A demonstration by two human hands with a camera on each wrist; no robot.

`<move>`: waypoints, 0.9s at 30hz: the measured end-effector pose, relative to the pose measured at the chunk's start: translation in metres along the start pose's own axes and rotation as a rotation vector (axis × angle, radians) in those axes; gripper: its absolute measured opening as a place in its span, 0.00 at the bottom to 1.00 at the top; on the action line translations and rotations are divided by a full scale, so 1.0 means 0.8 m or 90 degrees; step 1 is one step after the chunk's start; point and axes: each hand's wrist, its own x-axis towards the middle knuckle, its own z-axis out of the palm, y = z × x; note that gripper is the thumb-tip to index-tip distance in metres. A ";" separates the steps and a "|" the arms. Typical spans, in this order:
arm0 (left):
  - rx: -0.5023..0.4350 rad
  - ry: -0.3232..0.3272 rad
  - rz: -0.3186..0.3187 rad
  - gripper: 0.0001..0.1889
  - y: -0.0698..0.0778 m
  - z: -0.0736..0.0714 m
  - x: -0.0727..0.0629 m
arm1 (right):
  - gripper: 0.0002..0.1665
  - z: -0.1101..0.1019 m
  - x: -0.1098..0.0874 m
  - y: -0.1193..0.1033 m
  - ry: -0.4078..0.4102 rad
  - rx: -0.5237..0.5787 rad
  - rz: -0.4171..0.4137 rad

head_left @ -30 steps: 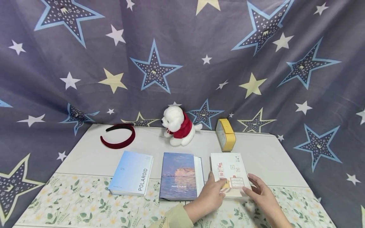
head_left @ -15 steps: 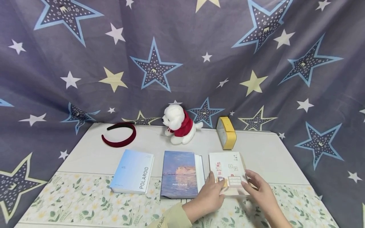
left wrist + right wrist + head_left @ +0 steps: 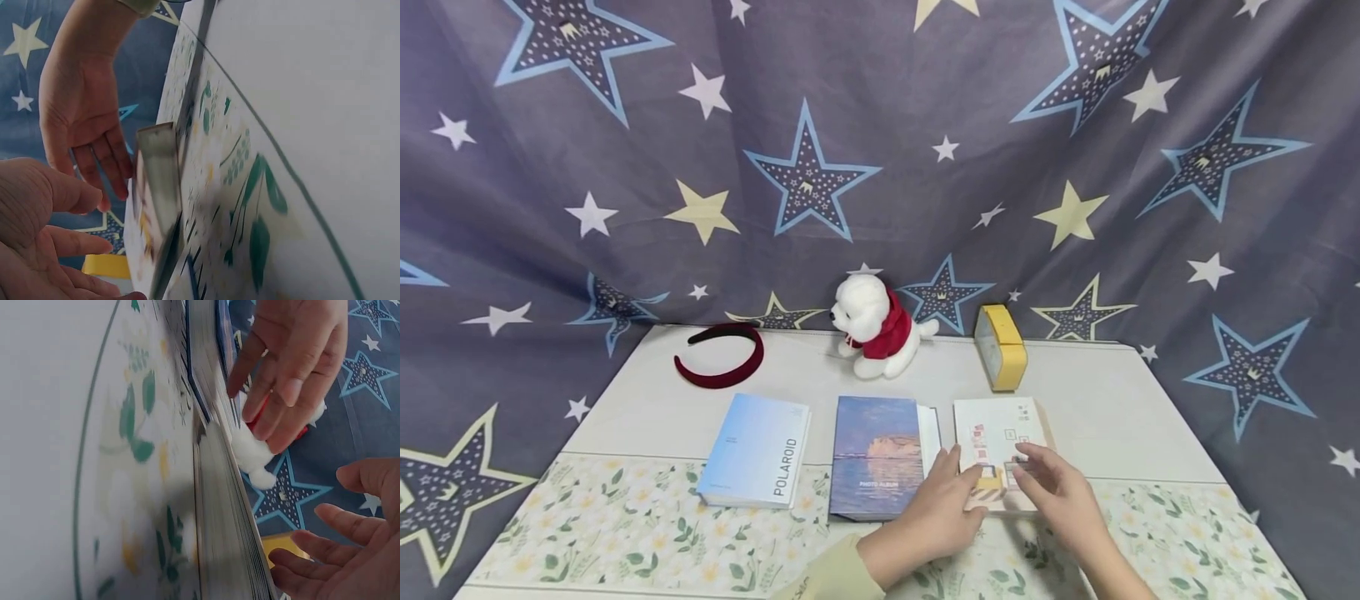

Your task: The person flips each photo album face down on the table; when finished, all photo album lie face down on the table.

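A white book (image 3: 992,425) with small printed pictures of furniture lies flat at the right of the row. My left hand (image 3: 936,508) hovers by its lower left corner, fingers spread and holding nothing. Over the book's right side is my right hand (image 3: 1063,504), its fingers loosely bent and empty. The right wrist view shows the book's page edges (image 3: 222,512) beside my right hand (image 3: 350,550), with a gap between them. Left of the white book lies a dark blue photo album (image 3: 872,458), partly behind my left hand.
A pale blue Polaroid album (image 3: 754,450) lies at the left. Behind the row are a dark red headband (image 3: 722,379), a white plush dog (image 3: 868,317) in a red hoodie and a yellow-framed box-like object (image 3: 1003,350). A star-patterned curtain (image 3: 880,208) hangs behind the table.
The white book has shifted slightly left toward the blue album. My hands have come away from its sides, the right one moving left over the cover.
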 end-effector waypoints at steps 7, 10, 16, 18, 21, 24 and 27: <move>0.040 0.037 0.032 0.31 -0.022 -0.017 -0.015 | 0.22 0.022 0.005 -0.003 -0.036 0.031 -0.031; 0.053 0.065 0.046 0.32 -0.033 -0.026 -0.021 | 0.22 0.031 0.006 -0.005 -0.056 0.046 -0.043; 0.066 0.129 0.027 0.33 -0.055 -0.037 -0.038 | 0.21 0.045 0.007 -0.011 -0.083 0.074 -0.047; 0.062 0.145 0.009 0.33 -0.063 -0.039 -0.041 | 0.20 0.050 0.008 -0.014 -0.090 0.086 -0.052; 0.065 0.177 -0.020 0.34 -0.074 -0.042 -0.044 | 0.20 0.058 0.009 -0.018 -0.101 0.094 -0.051; 0.068 0.210 -0.057 0.37 -0.084 -0.044 -0.045 | 0.20 0.067 0.009 -0.024 -0.110 0.107 -0.042; 0.051 0.215 -0.086 0.41 -0.088 -0.047 -0.047 | 0.20 0.074 0.006 -0.029 -0.119 0.118 -0.029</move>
